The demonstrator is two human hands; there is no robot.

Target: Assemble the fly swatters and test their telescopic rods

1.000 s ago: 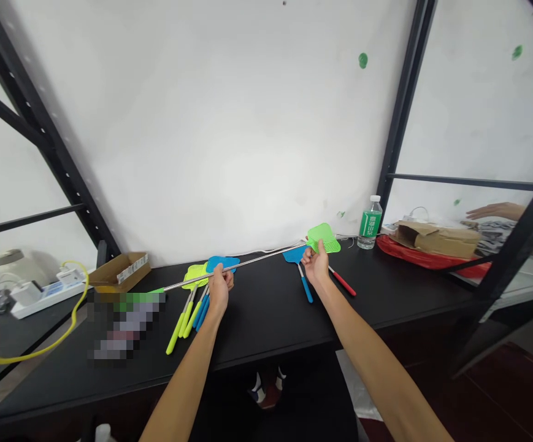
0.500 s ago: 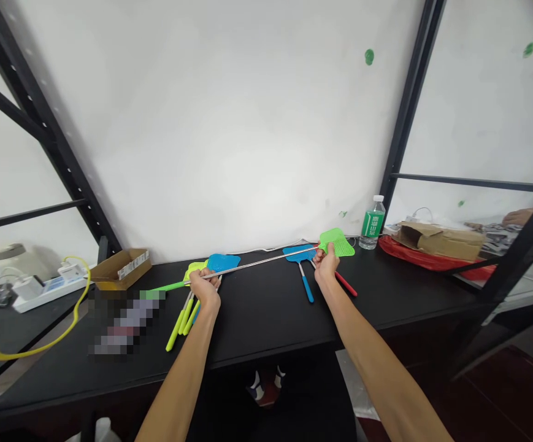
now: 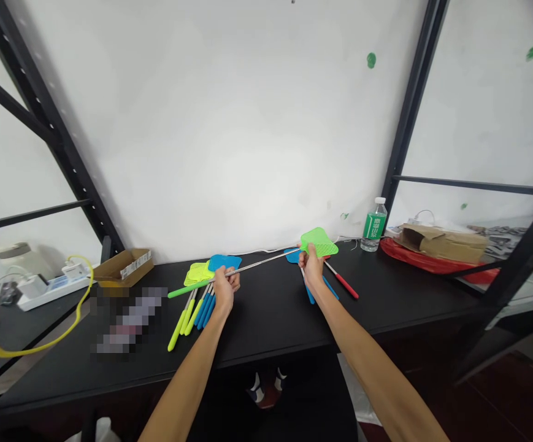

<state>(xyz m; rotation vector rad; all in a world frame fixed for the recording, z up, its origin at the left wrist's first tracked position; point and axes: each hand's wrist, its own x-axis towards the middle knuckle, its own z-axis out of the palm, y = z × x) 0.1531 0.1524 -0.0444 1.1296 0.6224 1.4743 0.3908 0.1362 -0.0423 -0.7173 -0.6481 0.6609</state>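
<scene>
A green fly swatter (image 3: 320, 243) with a thin metal telescopic rod stretches between my hands above the table. My left hand (image 3: 224, 287) is closed round the rod near the green handle, which points left. My right hand (image 3: 311, 267) pinches the other end at the base of the perforated green head. Below and beside my left hand lie several yellow fly swatters (image 3: 195, 274) and blue fly swatters (image 3: 225, 263), handles toward me. Under my right hand are more blue swatters (image 3: 292, 256), partly hidden, and a red-handled swatter (image 3: 348, 287).
A water bottle (image 3: 373, 226) stands at the back right, near a cardboard box (image 3: 450, 244) on red plastic. At left are a small open carton (image 3: 126, 267), a power strip (image 3: 54, 290) and a yellow cable (image 3: 75, 316). Black metal posts (image 3: 411, 104) frame the black table (image 3: 266, 325).
My hands have come closer together and the green swatter's rod is shorter. My left hand moved right, my right hand slightly left. More blue handles now show beside my left hand.
</scene>
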